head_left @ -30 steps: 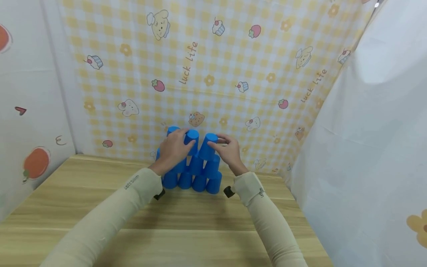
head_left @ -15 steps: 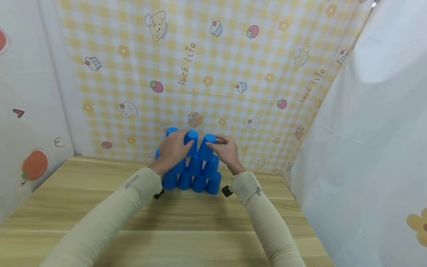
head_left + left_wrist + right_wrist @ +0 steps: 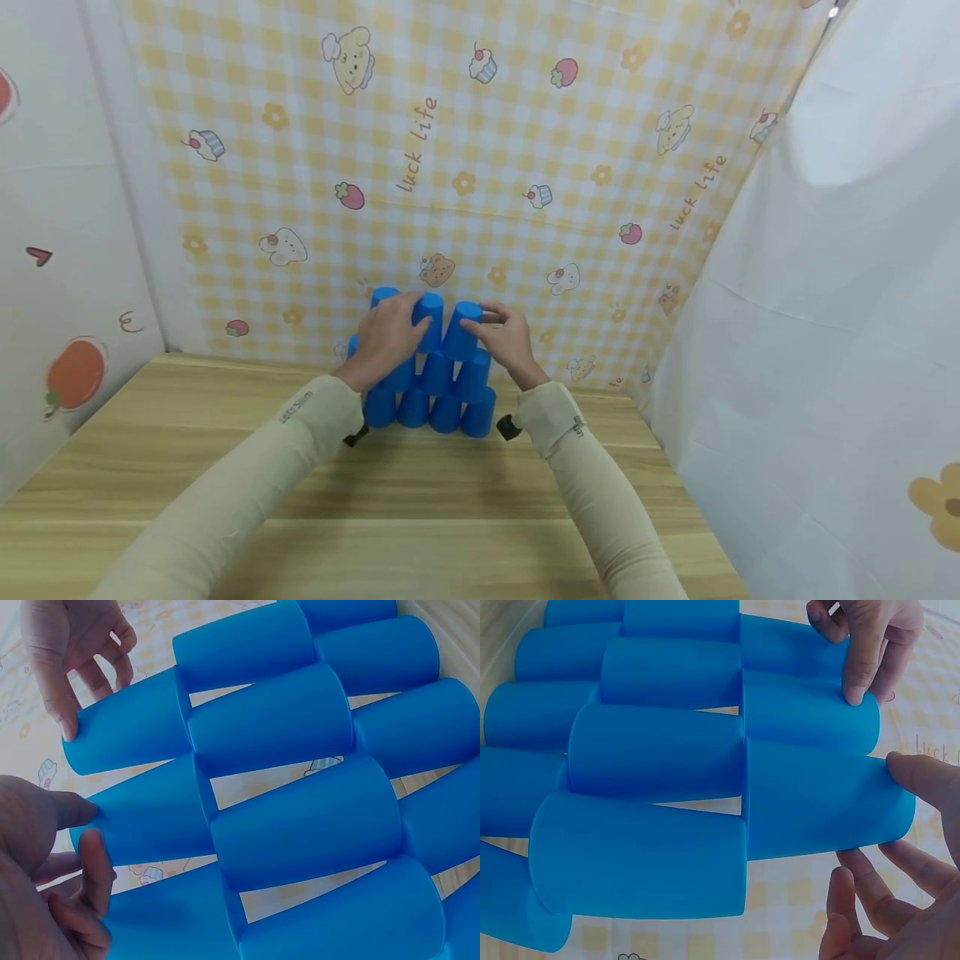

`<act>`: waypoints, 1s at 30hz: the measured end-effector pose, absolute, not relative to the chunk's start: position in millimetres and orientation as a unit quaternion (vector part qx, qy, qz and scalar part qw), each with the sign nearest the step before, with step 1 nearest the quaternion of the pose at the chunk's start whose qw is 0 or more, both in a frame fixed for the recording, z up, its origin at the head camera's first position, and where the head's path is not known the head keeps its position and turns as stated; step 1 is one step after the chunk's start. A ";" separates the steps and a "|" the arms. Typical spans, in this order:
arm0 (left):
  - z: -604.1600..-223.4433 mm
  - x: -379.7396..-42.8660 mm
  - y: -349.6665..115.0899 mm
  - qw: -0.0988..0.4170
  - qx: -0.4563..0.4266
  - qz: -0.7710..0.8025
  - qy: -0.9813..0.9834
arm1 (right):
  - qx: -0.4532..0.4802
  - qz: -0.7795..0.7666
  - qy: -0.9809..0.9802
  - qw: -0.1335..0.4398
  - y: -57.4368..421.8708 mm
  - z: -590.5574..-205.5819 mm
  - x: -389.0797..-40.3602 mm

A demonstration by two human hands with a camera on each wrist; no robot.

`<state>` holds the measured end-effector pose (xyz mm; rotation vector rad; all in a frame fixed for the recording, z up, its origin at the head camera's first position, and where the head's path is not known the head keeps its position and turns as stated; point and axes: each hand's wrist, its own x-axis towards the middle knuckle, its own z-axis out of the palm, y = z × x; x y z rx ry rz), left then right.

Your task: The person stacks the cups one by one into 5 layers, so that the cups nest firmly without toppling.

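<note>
Upside-down blue cups stand stacked in three tiers against the back cloth. In the top tier, my left hand point(image 3: 386, 333) pinches the middle cup point(image 3: 146, 817) near its raised base, thumb on the near side. My right hand point(image 3: 510, 337) holds the right cup point(image 3: 821, 802) of that tier between thumb and fingers, also close to its base. That cup's rim meets the rims of the second-tier cups point(image 3: 641, 851) below. Part of the top tier's left cup point(image 3: 172, 915) is hidden behind my left hand in the head view.
The bottom row of cups point(image 3: 445, 414) rests on a wood-grain table point(image 3: 420, 533). A yellow checked cloth point(image 3: 480, 225) hangs right behind the stack. White sheets point(image 3: 817, 333) close off both sides.
The right cup has shifted slightly left toward the middle cup, along with my right hand. My left hand keeps its hold on the middle cup. The head view has shifted a little.
</note>
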<state>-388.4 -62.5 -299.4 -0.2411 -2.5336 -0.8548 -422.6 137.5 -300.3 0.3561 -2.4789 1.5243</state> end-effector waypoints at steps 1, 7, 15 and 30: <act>-299.5 -388.2 -62.8 0.227 -0.087 -0.310 -0.919 | 0.120 0.518 -0.841 0.104 137.2 -300.1 -422.4; -297.3 -384.3 -64.9 0.247 -0.096 -0.295 -0.918 | 0.117 0.519 -0.840 0.101 135.5 -298.2 -420.8; -288.5 -357.8 -74.0 0.322 -0.109 -0.282 -0.897 | 0.123 0.511 -0.844 0.104 134.0 -296.5 -420.6; -324.7 -280.5 -77.8 0.207 -0.217 -0.341 -0.891 | 0.135 0.516 -0.841 0.093 141.8 -302.9 -419.8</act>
